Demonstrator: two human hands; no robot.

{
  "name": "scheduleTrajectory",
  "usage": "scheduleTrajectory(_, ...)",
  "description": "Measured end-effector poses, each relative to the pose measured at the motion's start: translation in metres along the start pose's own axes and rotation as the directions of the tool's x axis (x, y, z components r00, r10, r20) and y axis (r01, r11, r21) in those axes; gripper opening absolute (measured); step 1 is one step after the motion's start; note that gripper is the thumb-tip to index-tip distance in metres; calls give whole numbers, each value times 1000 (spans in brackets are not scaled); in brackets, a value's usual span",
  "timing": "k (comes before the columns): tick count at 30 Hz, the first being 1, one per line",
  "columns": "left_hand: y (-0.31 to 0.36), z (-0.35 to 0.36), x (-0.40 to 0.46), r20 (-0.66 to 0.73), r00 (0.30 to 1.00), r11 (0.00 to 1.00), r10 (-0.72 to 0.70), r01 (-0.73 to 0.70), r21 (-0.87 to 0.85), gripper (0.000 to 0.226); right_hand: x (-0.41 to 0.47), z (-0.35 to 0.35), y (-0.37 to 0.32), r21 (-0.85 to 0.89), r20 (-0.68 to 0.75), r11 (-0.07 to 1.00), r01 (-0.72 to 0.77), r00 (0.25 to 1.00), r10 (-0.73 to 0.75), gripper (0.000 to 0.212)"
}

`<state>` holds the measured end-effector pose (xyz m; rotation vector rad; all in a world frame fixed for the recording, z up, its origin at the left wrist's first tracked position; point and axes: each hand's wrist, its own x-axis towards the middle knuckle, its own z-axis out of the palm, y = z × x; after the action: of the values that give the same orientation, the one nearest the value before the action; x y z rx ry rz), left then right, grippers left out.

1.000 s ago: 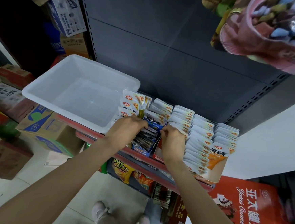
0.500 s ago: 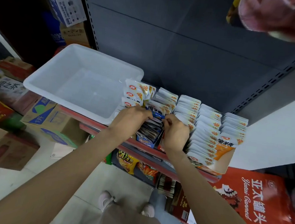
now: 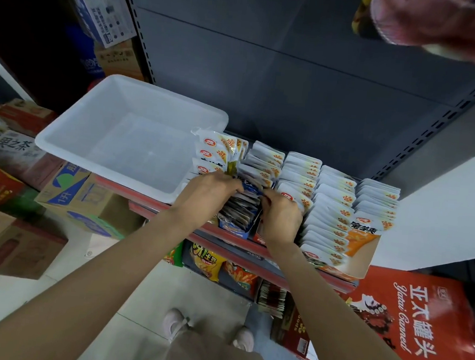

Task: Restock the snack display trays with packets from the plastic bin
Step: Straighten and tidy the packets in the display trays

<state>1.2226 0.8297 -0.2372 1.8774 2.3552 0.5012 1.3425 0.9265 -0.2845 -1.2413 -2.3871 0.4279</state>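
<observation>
Dark grey shelving (image 3: 309, 80) fills the background of the head view, its back panel bare above one red-edged shelf (image 3: 155, 201) that carries everything in play. On that shelf, at its left end, sits the clear plastic bin (image 3: 125, 142), with no packets visible inside. Just right of the bin stand the display trays (image 3: 363, 263), packed with upright rows of white snack packets (image 3: 328, 204). Touching the bin's right wall is a row of white packets with red logos (image 3: 213, 152).

Both hands meet at the tray of dark-and-blue packets (image 3: 239, 211), which is the second row right of the bin. Left hand (image 3: 209, 192) curls its fingers over the top of that row, gripping a blue packet (image 3: 248, 187) at its far end. Right hand (image 3: 280, 217) has its fingers bent and pinching the same packet from the other side.

Left of the bin, on the floor, cardboard boxes (image 3: 70, 195) are stacked. Below the shelf, a lower shelf holds yellow snack bags (image 3: 207, 260). Right of the trays lies a red bag (image 3: 418, 322) with white lettering.
</observation>
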Motion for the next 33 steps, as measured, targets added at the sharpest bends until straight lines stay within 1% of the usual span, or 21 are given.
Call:
scheduleTrajectory(2,0,1,1,-30,1000,1000,1,-1,-14,18,6,-1,-2,-135,9,989,55,998,-54,21)
scheduleTrajectory(4,3,-2,2,-35,998,997,-58,56,-46,20,7,2,1,-239,140,964,113,987,-81,21)
scheduleTrajectory(5,4,-2,3,-24,996,996,-81,79,-50,23,7,2,2,-247,224,962,119,972,-63,22)
scheduleTrajectory(6,5,-3,3,-18,996,995,-91,90,-44,27,7,3,3,-237,268,965,114,962,-48,24)
scheduleTrajectory(7,6,-4,2,-21,996,996,-88,87,-34,29,6,2,3,-241,279,965,102,960,-32,25)
scheduleTrajectory(10,6,-4,2,-107,994,1000,12,-9,27,38,1,-5,2,-183,238,981,63,971,-18,27)
scheduleTrajectory(12,5,0,3,-144,987,994,67,-55,90,42,-3,-12,-2,-22,156,999,44,987,-40,26)
scheduleTrajectory(13,5,3,5,-152,984,990,95,-77,120,43,-4,-18,-6,75,83,996,41,995,-47,25)
scheduleTrajectory(15,5,7,9,-131,981,980,143,-121,160,45,-3,-32,-11,225,-83,973,53,996,-35,20)
scheduleTrajectory(16,5,7,11,-106,983,976,147,-128,174,46,2,-37,-11,256,-120,966,46,993,-15,19)
scheduleTrajectory(17,5,7,12,-86,986,974,144,-126,187,47,8,-42,-8,269,-112,963,20,994,10,20)
scheduleTrajectory(18,5,6,12,-70,988,973,137,-121,197,47,15,-46,-5,261,-68,965,-11,997,30,21)
scheduleTrajectory(20,6,5,11,-80,987,972,137,-118,202,43,24,-50,0,216,38,976,-29,999,21,22)
scheduleTrajectory(23,11,2,9,-179,978,986,104,-79,144,34,22,-50,-3,125,183,992,-12,983,-11,20)
scheduleTrajectory(24,13,1,9,-192,977,990,97,-75,119,34,19,-49,-4,82,213,997,-7,977,-11,18)
scheduleTrajectory(26,15,-1,9,-188,975,989,114,-93,116,38,16,-46,-7,-15,229,1000,12,973,-9,15)
scheduleTrajectory(28,13,-2,11,-146,980,983,136,-115,143,46,17,-43,-10,-104,241,994,22,970,4,18)
scheduleTrajectory(30,10,-4,13,-110,986,982,122,-104,159,50,17,-39,-12,-148,270,989,29,963,12,25)
scheduleTrajectory(33,7,-7,13,-113,989,988,98,-83,126,46,18,-36,-13,-167,278,985,35,961,12,31)
